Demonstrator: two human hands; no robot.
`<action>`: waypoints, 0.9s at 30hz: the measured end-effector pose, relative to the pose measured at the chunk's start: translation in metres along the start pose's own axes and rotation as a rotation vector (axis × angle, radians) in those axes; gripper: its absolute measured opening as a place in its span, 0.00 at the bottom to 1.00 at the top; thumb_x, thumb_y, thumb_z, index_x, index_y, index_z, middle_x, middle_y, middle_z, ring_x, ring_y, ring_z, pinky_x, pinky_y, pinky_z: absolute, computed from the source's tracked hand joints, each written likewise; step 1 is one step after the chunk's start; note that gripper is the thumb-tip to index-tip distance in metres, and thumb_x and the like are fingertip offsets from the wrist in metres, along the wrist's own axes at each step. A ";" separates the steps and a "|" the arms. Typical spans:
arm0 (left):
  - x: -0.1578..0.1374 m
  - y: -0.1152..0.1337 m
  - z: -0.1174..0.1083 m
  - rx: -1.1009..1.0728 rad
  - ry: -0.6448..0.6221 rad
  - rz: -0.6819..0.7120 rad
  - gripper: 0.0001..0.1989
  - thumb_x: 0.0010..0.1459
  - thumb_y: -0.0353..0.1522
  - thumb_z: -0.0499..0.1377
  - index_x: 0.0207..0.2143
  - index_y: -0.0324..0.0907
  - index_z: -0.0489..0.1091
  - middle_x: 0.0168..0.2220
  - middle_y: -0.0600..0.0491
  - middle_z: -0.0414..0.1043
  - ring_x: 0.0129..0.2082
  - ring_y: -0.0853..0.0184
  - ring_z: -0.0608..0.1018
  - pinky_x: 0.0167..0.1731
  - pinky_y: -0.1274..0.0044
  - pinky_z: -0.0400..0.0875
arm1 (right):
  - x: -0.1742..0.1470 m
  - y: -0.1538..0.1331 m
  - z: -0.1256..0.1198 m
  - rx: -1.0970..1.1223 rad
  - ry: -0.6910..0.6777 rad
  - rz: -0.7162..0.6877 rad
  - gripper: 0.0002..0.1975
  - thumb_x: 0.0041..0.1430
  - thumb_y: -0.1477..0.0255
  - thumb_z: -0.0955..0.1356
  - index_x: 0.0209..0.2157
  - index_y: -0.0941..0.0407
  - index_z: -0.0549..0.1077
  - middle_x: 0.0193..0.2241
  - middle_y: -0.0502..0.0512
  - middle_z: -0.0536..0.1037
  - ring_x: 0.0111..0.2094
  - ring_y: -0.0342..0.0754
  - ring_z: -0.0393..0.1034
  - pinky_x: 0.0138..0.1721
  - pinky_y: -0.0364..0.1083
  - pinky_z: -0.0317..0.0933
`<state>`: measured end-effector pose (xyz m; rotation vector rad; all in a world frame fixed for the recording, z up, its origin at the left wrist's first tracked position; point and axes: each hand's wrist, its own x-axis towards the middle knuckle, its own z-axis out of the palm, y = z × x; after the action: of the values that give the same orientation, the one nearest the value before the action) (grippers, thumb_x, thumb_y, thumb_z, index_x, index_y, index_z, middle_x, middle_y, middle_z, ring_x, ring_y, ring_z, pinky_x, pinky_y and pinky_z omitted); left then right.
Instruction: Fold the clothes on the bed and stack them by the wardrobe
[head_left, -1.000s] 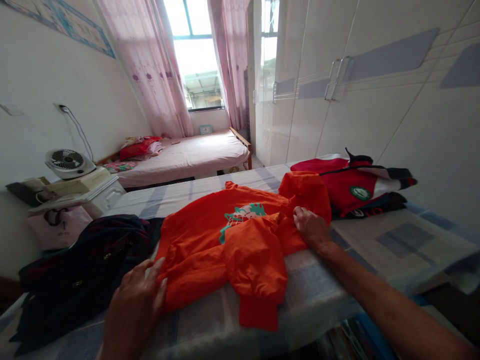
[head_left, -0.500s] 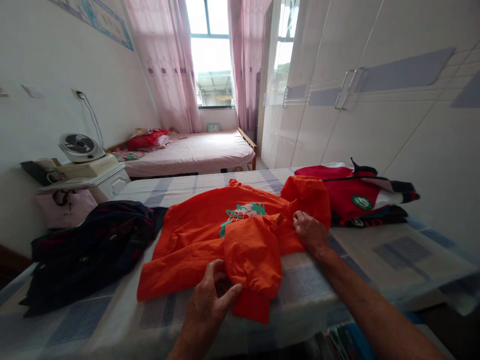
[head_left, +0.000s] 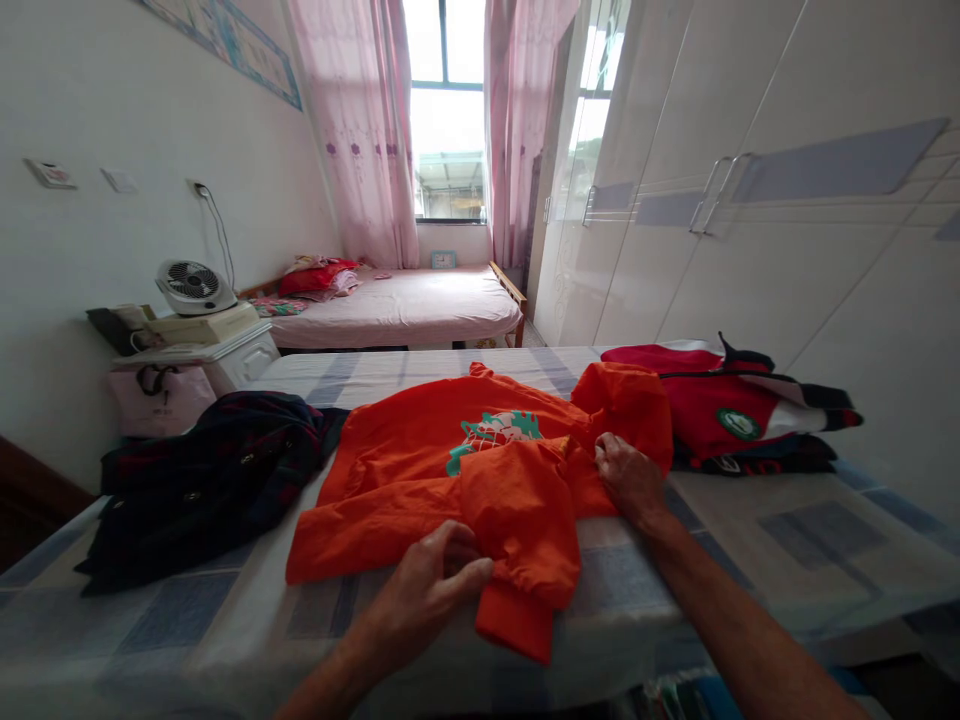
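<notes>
An orange sweatshirt [head_left: 405, 440] with a green and white print lies spread on the bed in front of me, its hem to the left. One puffy sleeve [head_left: 517, 500] is folded across its near side, with the cuff pointing toward me. My left hand [head_left: 431, 580] is at the edge of this sleeve, thumb and fingers apart, fingertips touching the fabric. My right hand [head_left: 630, 480] pinches the orange cloth near the shoulder, fingers curled in. The other sleeve [head_left: 626, 405] bunches up just beyond that hand.
A dark plaid garment [head_left: 217, 480] lies to the left. At the right, a red, white and black jacket [head_left: 705, 395] rests on another dark garment [head_left: 780, 458]. A checked sheet [head_left: 750, 560] covers the bed. Behind are a fan [head_left: 196, 287], a second bed [head_left: 427, 305] and white wardrobes [head_left: 675, 270].
The view has shifted slightly, so the room appears farther right. Both hands stay at about the same places on the sweatshirt; the near sleeve and its cuff have moved slightly.
</notes>
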<state>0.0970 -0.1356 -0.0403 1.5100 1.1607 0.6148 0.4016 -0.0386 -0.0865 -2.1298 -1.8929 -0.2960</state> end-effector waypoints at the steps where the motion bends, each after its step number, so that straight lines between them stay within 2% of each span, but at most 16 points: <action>1: -0.002 -0.002 0.008 0.050 0.045 0.003 0.17 0.55 0.44 0.56 0.39 0.41 0.65 0.35 0.51 0.75 0.35 0.64 0.76 0.32 0.76 0.67 | 0.000 0.000 0.000 0.000 0.001 -0.004 0.10 0.65 0.70 0.57 0.36 0.56 0.67 0.35 0.55 0.77 0.35 0.47 0.72 0.28 0.44 0.52; 5: -0.005 -0.008 0.027 0.534 0.309 -0.056 0.14 0.58 0.43 0.51 0.35 0.42 0.64 0.28 0.50 0.75 0.32 0.60 0.78 0.32 0.73 0.63 | 0.000 0.000 0.000 0.001 -0.001 0.007 0.10 0.65 0.70 0.57 0.36 0.55 0.67 0.35 0.54 0.77 0.34 0.47 0.72 0.28 0.44 0.52; 8: -0.001 -0.010 0.031 0.783 0.342 -0.105 0.18 0.60 0.47 0.47 0.31 0.43 0.64 0.28 0.47 0.75 0.33 0.55 0.78 0.31 0.71 0.61 | 0.001 0.000 0.000 0.009 -0.004 0.012 0.10 0.65 0.70 0.57 0.36 0.55 0.67 0.35 0.54 0.77 0.34 0.47 0.72 0.28 0.44 0.51; 10: 0.003 -0.012 0.034 0.801 0.353 -0.099 0.18 0.58 0.49 0.48 0.30 0.44 0.64 0.29 0.47 0.75 0.34 0.54 0.78 0.30 0.72 0.61 | 0.001 0.000 0.000 0.006 -0.003 0.016 0.10 0.65 0.70 0.57 0.36 0.55 0.67 0.35 0.54 0.77 0.34 0.47 0.72 0.28 0.44 0.51; 12: 0.006 -0.016 0.039 0.736 0.380 -0.052 0.15 0.57 0.46 0.50 0.29 0.44 0.64 0.29 0.50 0.74 0.33 0.58 0.77 0.30 0.74 0.60 | 0.001 0.000 0.001 0.001 0.003 0.014 0.10 0.64 0.70 0.57 0.36 0.55 0.67 0.35 0.54 0.77 0.33 0.47 0.72 0.28 0.44 0.51; 16: 0.008 -0.018 0.042 0.405 0.382 0.152 0.11 0.58 0.37 0.50 0.25 0.43 0.61 0.30 0.53 0.69 0.31 0.67 0.72 0.32 0.77 0.62 | 0.000 0.000 0.000 0.000 0.008 0.006 0.10 0.65 0.70 0.57 0.36 0.55 0.67 0.35 0.54 0.77 0.33 0.46 0.72 0.28 0.44 0.51; 18: 0.010 -0.011 0.030 0.174 0.359 0.198 0.09 0.57 0.38 0.50 0.28 0.43 0.63 0.29 0.54 0.68 0.30 0.68 0.71 0.33 0.78 0.64 | 0.000 0.001 0.000 0.001 0.010 0.001 0.10 0.64 0.70 0.58 0.36 0.55 0.67 0.35 0.54 0.77 0.33 0.46 0.72 0.28 0.44 0.50; 21: 0.020 0.009 -0.008 -0.060 0.376 0.166 0.12 0.52 0.42 0.55 0.33 0.43 0.66 0.27 0.57 0.68 0.28 0.70 0.70 0.29 0.80 0.65 | 0.000 0.001 -0.001 0.002 0.016 -0.008 0.09 0.64 0.71 0.58 0.35 0.56 0.67 0.35 0.54 0.77 0.34 0.46 0.71 0.29 0.44 0.50; 24: 0.035 0.022 -0.059 -0.093 0.383 0.126 0.17 0.46 0.45 0.60 0.33 0.43 0.68 0.26 0.58 0.68 0.26 0.71 0.69 0.26 0.81 0.64 | -0.001 0.000 -0.002 0.002 0.026 -0.013 0.09 0.64 0.71 0.58 0.35 0.56 0.67 0.34 0.53 0.76 0.33 0.45 0.71 0.29 0.44 0.50; 27: 0.046 0.016 -0.100 -0.035 0.336 0.050 0.23 0.42 0.48 0.63 0.36 0.41 0.71 0.28 0.56 0.71 0.28 0.69 0.72 0.26 0.81 0.64 | -0.001 0.001 -0.002 0.008 0.037 -0.038 0.10 0.65 0.70 0.57 0.35 0.56 0.67 0.33 0.53 0.76 0.33 0.45 0.71 0.29 0.43 0.51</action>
<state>0.0352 -0.0498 -0.0058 1.4447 1.3590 0.9449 0.4021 -0.0406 -0.0851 -2.0708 -1.9129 -0.3333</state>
